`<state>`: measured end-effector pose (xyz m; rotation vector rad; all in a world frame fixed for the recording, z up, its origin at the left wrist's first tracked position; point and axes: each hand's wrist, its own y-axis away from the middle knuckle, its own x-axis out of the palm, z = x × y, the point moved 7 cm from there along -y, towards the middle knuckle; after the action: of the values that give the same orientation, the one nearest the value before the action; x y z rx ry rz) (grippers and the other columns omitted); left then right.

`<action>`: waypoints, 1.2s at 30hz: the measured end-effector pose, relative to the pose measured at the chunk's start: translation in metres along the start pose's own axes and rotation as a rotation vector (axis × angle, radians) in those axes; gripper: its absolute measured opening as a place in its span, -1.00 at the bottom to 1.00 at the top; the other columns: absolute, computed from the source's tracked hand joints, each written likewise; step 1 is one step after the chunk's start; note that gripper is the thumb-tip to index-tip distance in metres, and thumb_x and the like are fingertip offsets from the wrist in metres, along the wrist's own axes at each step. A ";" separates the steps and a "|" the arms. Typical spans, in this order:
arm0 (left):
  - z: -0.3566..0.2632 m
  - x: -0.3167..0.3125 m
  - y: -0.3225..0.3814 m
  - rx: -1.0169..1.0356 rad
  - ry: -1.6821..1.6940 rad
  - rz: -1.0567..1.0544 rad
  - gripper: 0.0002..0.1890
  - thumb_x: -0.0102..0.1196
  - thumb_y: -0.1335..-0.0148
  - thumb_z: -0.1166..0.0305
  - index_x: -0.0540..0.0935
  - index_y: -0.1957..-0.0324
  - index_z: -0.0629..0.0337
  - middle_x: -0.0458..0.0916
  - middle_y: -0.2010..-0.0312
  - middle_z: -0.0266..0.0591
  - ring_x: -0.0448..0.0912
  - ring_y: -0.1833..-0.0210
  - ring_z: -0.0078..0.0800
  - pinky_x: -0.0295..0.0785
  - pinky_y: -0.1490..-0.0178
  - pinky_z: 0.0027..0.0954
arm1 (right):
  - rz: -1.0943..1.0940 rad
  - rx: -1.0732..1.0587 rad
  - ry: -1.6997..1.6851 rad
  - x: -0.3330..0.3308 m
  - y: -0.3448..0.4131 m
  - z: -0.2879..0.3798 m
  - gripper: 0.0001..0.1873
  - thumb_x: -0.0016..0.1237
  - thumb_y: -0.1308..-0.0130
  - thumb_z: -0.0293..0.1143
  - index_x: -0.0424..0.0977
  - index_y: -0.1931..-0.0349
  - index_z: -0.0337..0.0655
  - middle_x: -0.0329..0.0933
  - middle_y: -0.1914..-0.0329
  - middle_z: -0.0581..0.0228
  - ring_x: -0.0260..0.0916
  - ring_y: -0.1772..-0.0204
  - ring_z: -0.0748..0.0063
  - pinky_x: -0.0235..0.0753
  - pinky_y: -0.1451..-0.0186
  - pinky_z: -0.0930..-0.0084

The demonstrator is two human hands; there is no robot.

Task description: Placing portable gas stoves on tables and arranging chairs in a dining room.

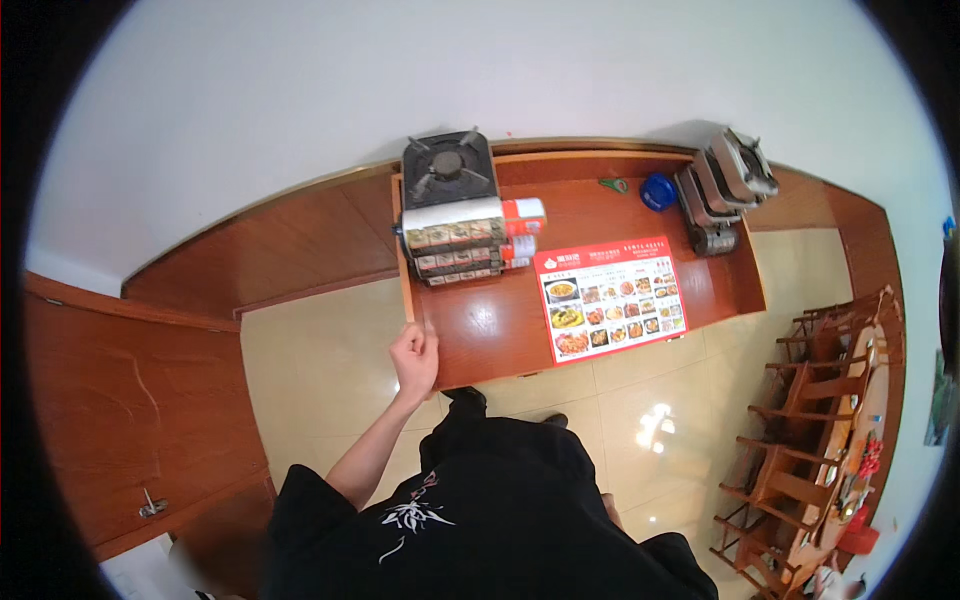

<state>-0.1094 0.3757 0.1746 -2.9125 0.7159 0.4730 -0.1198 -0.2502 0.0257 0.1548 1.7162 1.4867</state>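
Observation:
My left hand (415,358), fingers curled, is on the left rim of a reddish-brown wooden cabinet (465,360) at its near corner. My right hand is out of view; a little bare skin of that arm shows beside my black shirt. At the cabinet's left end stands a stack of portable gas stoves (450,169), with red-and-white gas canisters (523,217) sticking out at the right. A laminated picture menu (611,300) with a red border lies on the top's front right. Silver portable stoves (731,180) are piled at the right end.
A blue round container (659,193) and a small green-handled tool (614,184) lie near the back. A wooden door (112,405) with a metal handle is at left. Wooden chairs (787,442) line a long table (870,375) at right, with red flowers (870,454). Shiny tiles (315,367) cover the floor.

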 end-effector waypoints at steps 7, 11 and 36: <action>-0.020 0.136 0.119 0.095 -0.359 0.683 -0.55 0.13 -0.11 0.34 0.21 0.74 0.28 0.14 0.82 -0.10 0.13 0.74 -0.42 0.06 0.59 -0.23 | 0.114 -0.423 -0.282 -0.016 -0.141 0.006 -0.76 -0.21 -0.27 -0.51 0.56 0.22 -0.37 0.57 0.45 0.17 0.51 0.50 0.49 0.53 0.41 0.53; 0.003 0.227 0.216 0.306 -0.657 1.156 -0.52 0.12 -0.06 0.19 0.32 0.81 0.28 0.25 0.85 -0.03 0.25 0.76 -0.20 0.16 0.59 -0.11 | 0.097 -0.691 -0.353 -0.070 -0.119 0.057 -0.73 -0.28 -0.29 -0.50 0.56 0.20 -0.29 0.59 0.53 0.14 0.57 0.46 0.43 0.52 0.37 0.50; -0.054 0.740 0.502 0.607 -0.764 1.943 -0.55 0.09 -0.08 0.08 0.50 0.73 0.25 0.45 0.76 -0.05 0.52 0.63 -0.18 0.36 0.45 -0.13 | -0.182 0.440 -1.377 -0.014 -0.156 -0.305 -0.77 -0.15 -0.20 -0.55 0.53 0.19 -0.41 0.60 0.51 0.13 0.56 0.47 0.41 0.56 0.42 0.55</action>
<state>0.2925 -0.3993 -0.0274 -0.5497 2.4709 0.9830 -0.2440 -0.5346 -0.1186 0.9648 0.8016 0.4996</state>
